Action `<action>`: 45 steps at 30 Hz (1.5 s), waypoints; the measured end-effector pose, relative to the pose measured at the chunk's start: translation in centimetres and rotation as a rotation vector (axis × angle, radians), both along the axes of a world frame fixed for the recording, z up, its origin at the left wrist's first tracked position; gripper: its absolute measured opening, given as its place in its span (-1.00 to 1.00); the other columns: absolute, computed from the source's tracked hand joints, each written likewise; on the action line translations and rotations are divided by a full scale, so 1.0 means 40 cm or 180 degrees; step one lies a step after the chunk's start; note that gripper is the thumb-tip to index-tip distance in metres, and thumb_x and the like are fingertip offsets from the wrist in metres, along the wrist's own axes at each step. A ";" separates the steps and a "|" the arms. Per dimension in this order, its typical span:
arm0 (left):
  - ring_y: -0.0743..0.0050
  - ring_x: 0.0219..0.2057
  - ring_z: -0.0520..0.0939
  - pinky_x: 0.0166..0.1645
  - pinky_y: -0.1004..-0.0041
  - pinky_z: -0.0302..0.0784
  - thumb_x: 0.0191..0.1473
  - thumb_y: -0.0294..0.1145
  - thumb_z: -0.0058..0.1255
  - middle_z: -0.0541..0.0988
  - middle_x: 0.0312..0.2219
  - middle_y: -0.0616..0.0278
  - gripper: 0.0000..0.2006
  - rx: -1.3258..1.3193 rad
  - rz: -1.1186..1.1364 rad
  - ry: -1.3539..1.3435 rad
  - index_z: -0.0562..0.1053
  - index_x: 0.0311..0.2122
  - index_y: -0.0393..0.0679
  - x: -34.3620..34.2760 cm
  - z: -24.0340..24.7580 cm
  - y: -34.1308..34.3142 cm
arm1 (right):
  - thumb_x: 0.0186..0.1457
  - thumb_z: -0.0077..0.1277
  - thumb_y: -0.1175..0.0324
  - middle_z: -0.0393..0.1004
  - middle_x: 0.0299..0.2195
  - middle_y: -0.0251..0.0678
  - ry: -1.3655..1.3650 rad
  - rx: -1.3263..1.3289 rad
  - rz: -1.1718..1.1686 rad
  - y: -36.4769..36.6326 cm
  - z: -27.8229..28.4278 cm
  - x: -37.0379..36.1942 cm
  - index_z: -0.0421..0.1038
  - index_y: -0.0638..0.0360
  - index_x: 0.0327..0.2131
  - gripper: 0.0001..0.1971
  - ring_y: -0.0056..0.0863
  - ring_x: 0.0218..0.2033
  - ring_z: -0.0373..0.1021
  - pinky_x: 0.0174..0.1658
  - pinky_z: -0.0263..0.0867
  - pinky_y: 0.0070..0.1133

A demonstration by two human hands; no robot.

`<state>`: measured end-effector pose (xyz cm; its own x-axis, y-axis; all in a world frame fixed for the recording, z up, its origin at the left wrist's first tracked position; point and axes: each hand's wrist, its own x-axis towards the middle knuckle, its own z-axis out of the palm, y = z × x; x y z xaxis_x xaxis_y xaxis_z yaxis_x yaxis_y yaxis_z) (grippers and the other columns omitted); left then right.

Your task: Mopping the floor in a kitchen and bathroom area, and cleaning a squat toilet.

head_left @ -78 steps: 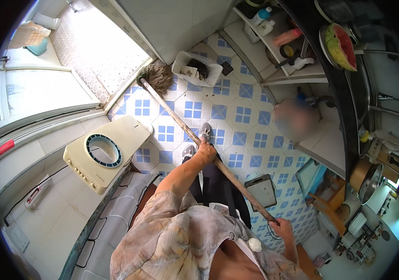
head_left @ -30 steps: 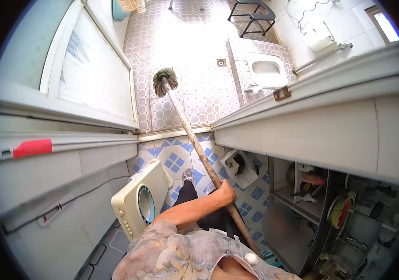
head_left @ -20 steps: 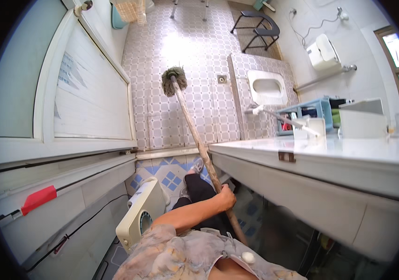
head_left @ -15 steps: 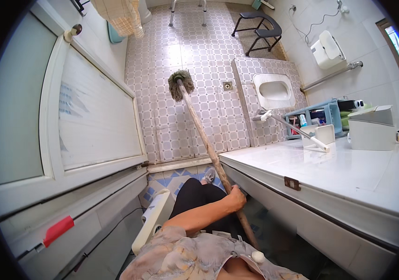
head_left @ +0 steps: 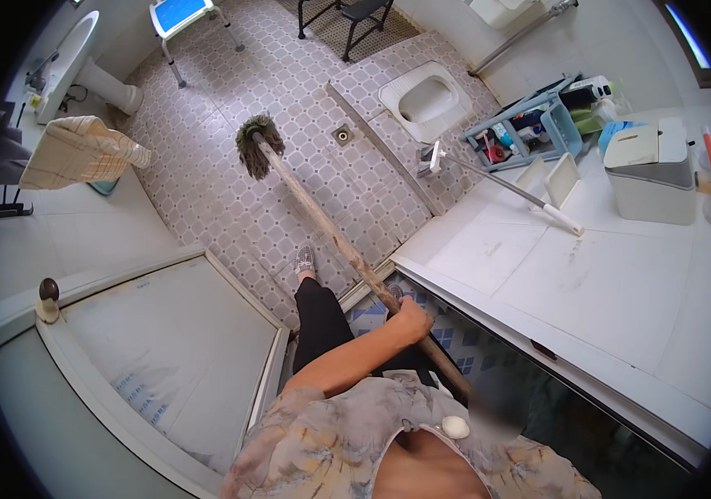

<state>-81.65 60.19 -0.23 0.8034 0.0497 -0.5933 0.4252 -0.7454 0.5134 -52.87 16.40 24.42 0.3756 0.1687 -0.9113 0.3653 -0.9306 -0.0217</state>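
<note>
A mop with a long wooden handle (head_left: 322, 218) slants from beside my body up and away to the left. Its dark, stringy head (head_left: 257, 148) hangs over or rests on the patterned tile floor; I cannot tell whether it touches. My left hand (head_left: 414, 321) is closed around the lower part of the handle, in front of my waist. The handle's near end runs down to the right into a dark, blurred area. My right hand does not show.
A raised door sill (head_left: 364, 291) crosses by my feet, with an open door (head_left: 164, 341) at left. On the right is a white ledge (head_left: 572, 274) with a bin (head_left: 653, 175), a blue basket (head_left: 559, 125) and a long-handled brush (head_left: 505, 187). Beyond lie a squat toilet (head_left: 422, 125) and stool (head_left: 181, 17).
One foot has stepped over the sill onto the patterned floor. The view has turned right and moved forward, bringing the basin and blue-topped stool into sight. My left hand still grips the mop.
</note>
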 end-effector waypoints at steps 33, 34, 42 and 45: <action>0.38 -0.33 0.63 -0.10 0.15 0.29 -0.04 -0.23 0.06 0.65 -0.42 0.40 -0.85 0.0362 -0.2404 -0.0602 0.62 -0.39 0.06 0.303 -0.130 0.677 | -0.03 0.02 -0.14 0.51 -0.56 0.03 -0.0668 -0.0398 -0.1343 0.906 -0.193 -0.769 0.55 0.29 -0.40 -0.44 -0.09 -0.47 0.49 -0.34 0.37 -0.30; 0.37 -0.31 0.62 -0.08 0.14 0.29 -0.06 -0.21 0.09 0.65 -0.40 0.40 -0.85 0.0432 -0.2327 -0.0611 0.62 -0.38 0.06 0.307 -0.195 0.699 | -0.03 0.02 -0.15 0.51 -0.55 0.03 -0.0691 -0.0440 -0.1310 0.923 -0.195 -0.762 0.55 0.29 -0.40 -0.44 -0.09 -0.46 0.49 -0.33 0.37 -0.30; 0.34 0.02 0.44 0.08 0.08 0.27 -0.08 -0.24 0.11 0.54 -0.13 0.22 -0.72 0.0244 -0.1523 -0.0070 0.57 -0.20 -0.02 0.319 -0.384 0.940 | -0.07 -0.01 -0.24 0.52 -0.49 0.09 -0.0747 -0.1217 -0.1125 1.253 -0.155 -0.731 0.56 0.29 -0.35 -0.35 0.03 -0.36 0.49 -0.26 0.37 -0.23; 0.29 0.05 0.40 0.09 0.07 0.32 -0.07 -0.25 0.10 0.49 -0.08 0.18 -0.72 -0.0107 -0.1828 -0.0135 0.56 -0.20 -0.04 0.314 -0.378 1.033 | -0.09 0.04 -0.21 0.52 -0.47 0.10 -0.0477 -0.1180 -0.1583 1.362 -0.099 -0.696 0.56 0.30 -0.35 -0.37 -0.01 -0.32 0.50 -0.22 0.37 -0.25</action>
